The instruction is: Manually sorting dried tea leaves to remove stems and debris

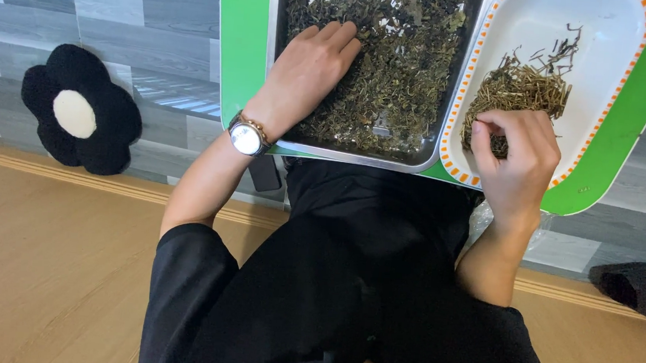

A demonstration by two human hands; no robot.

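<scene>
My right hand (520,159) is pinching, thumb and forefinger closed narrow together right at the near edge of the heap of dry stems (517,90), and I'm holding what looks like a stem or two between the fingertips, though it is too small to tell for sure. The other fingers are curling in under the palm. That heap of straw-coloured stems is lying in the white tray with the orange-dashed rim (619,43), piled toward its near left part, with a few loose darker twigs scattered further up.

My left hand (310,65) is lying flat, fingers together and stretched out, pressing palm-down on the dried green leaves (407,58). It is gripping nothing, just resting on the pile at the left side. Those leaves are filling the metal tray (355,158) almost wall to wall, a dark, crumbly layer. On my left wrist I'm wearing a wristwatch (247,137) with a pale round face, sitting just over the tray's near corner.

The two trays are sitting side by side, touching, both on a bright green board (242,39) that is resting across my lap. I'm sitting in black clothes (345,297) on a wooden floor (44,260). Off to my left, against the grey panelled wall (123,8), a black flower-shaped cushion (79,117) with a white centre is leaning.
</scene>
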